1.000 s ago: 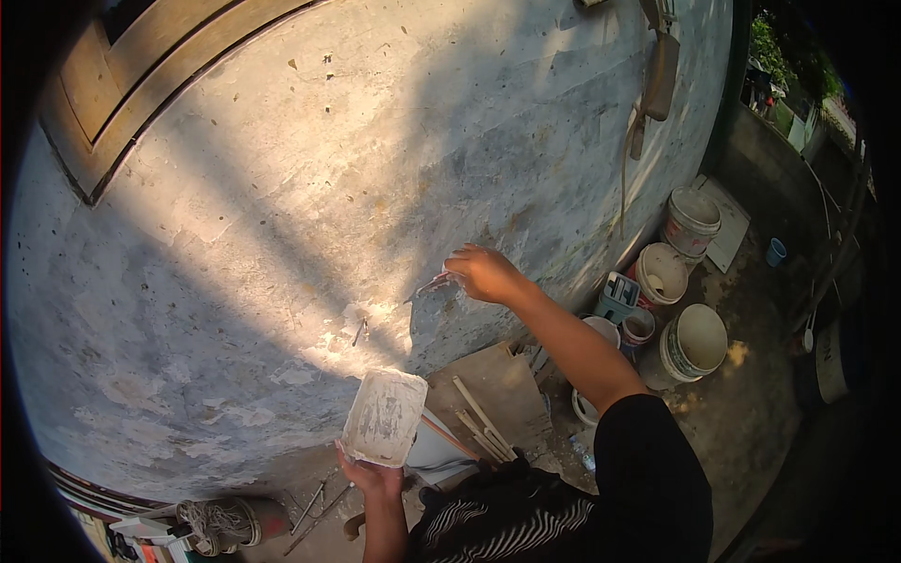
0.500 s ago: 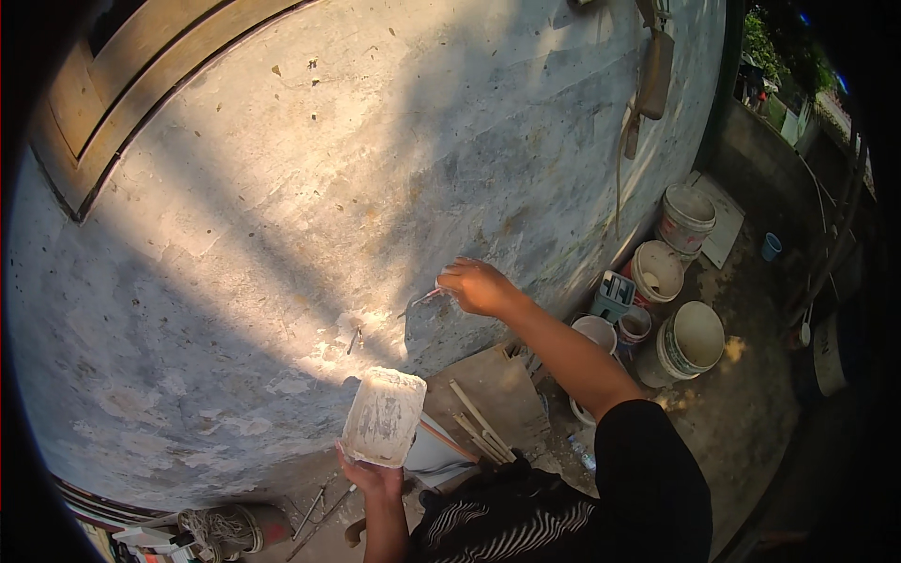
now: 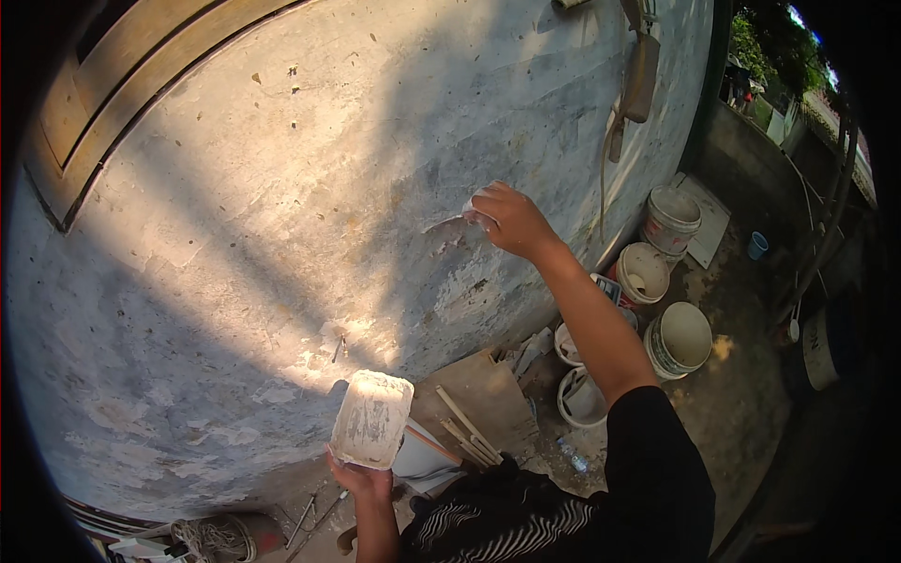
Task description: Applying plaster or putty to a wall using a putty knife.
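Observation:
My right hand (image 3: 511,221) is closed around a putty knife (image 3: 445,224), reaching out to the patchy plastered wall (image 3: 216,310). The thin blade points left at the wall's surface, by a small rough, darker patch; whether it touches cannot be made out. Whitish paste smears the fingers. Low in front of me, my left hand (image 3: 364,481) grips the lower end of a whitish rectangular plastic tub (image 3: 372,461). Its inside is coated with pale putty, with grey streaks on the bottom. A nail-like metal piece (image 3: 338,349) sticks out of the wall just above the tub.
Several paint buckets (image 3: 682,336) stand on the ground at right, beside a small blue cup (image 3: 757,246). Wooden sticks (image 3: 469,424) lie on a brown board (image 3: 507,394) below. A wooden frame (image 3: 70,141) borders the wall at upper left. Tools (image 3: 641,75) hang at upper right.
My right hand has moved up and slightly right along the wall with the putty knife. My left hand still holds the tub, with little change. The whole view has shifted slightly.

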The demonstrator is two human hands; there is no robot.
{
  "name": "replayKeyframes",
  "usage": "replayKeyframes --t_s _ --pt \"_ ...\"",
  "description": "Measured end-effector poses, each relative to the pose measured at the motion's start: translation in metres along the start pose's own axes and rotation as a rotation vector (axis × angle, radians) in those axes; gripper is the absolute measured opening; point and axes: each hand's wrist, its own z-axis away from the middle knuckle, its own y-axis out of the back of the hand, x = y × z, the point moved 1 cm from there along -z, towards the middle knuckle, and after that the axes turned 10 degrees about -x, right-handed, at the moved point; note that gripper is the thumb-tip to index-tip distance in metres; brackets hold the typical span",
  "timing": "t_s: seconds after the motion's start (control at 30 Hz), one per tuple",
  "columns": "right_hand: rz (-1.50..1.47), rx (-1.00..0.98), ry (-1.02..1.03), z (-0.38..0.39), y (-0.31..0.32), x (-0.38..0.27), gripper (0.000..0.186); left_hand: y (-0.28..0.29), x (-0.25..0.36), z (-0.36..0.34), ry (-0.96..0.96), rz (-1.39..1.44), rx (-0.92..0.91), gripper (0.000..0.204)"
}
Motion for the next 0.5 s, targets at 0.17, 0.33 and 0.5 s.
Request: replayKeyframes --t_s 0.17,0.33,0.5 --pt "0.048 0.017 0.031 -0.006 0.010 0.003 0.013 -0.009 -0.006 0.003 -0.011 0.011 -0.012 0.071" --pt "0.172 -0.024 0.082 0.008 -0.012 0.010 0.013 -0.020 -0.009 0.005 -0.008 0.036 -0.026 0.071" --pt "0.085 0.163 0.046 -0.003 0.016 -0.011 0.012 -0.013 -0.008 0.009 0.004 0.001 -0.074 0.072"
